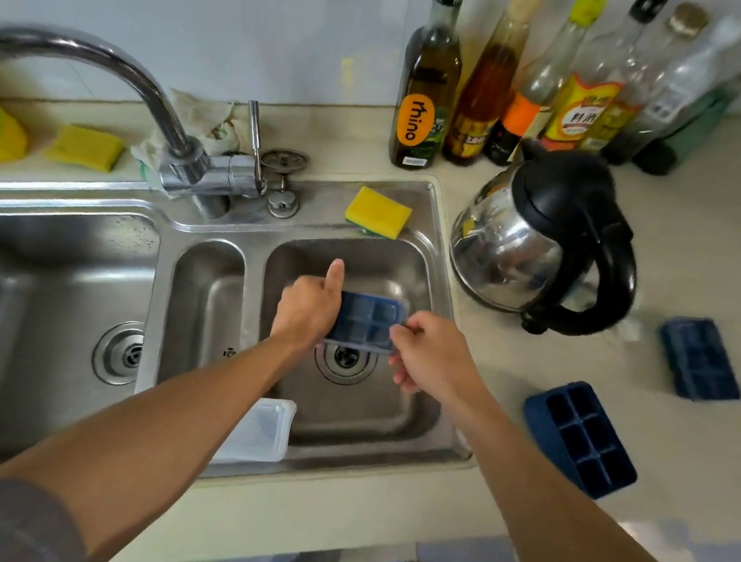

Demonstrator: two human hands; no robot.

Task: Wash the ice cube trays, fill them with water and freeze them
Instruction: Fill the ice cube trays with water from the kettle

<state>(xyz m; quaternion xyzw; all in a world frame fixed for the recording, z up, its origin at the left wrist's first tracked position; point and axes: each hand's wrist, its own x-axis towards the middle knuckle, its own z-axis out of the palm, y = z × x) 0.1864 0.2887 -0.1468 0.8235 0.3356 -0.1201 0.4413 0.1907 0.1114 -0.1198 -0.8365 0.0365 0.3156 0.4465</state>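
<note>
Over the right basin of the steel sink (390, 411) I hold a dark blue ice cube tray (369, 320) with a clear lid. My left hand (307, 307) grips its left end, thumb sticking up. My right hand (431, 359) pinches the right edge of the tray or its lid. Two more blue trays lie on the counter to the right: an open one (580, 438) near the sink and a lidded one (701, 358) farther back. A clear lid (260, 429) rests on the sink's front rim.
The faucet (113, 76) arcs left over the large basin. A yellow sponge (378, 211) sits on the sink's back rim, another sponge (84, 145) at left. A steel kettle (546, 241) and several bottles (430, 70) stand at the back right.
</note>
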